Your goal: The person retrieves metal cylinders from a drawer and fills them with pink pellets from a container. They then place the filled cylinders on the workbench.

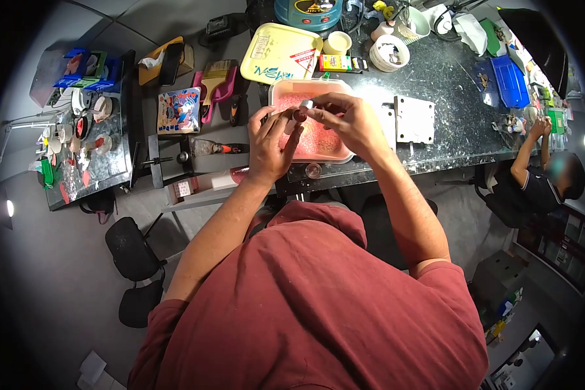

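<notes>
Above a pale tray [339,156] of pink-red granules, both hands meet. My left hand [274,140] has its fingers closed around a small dark red round piece [299,116]. My right hand [350,122] pinches a small whitish-grey piece [307,104] just above the dark red one; whether the two pieces touch, I cannot tell. Below the tray, a small clear round cup [313,170] stands at the bench edge. The fingers hide part of the tray and its granules.
A yellow lid [281,53], a white tub [390,53] and a metal plate [415,120] lie around the tray. Left are a brush [214,81] and a scraper [218,147]. A co-worker [545,182] sits at the far right.
</notes>
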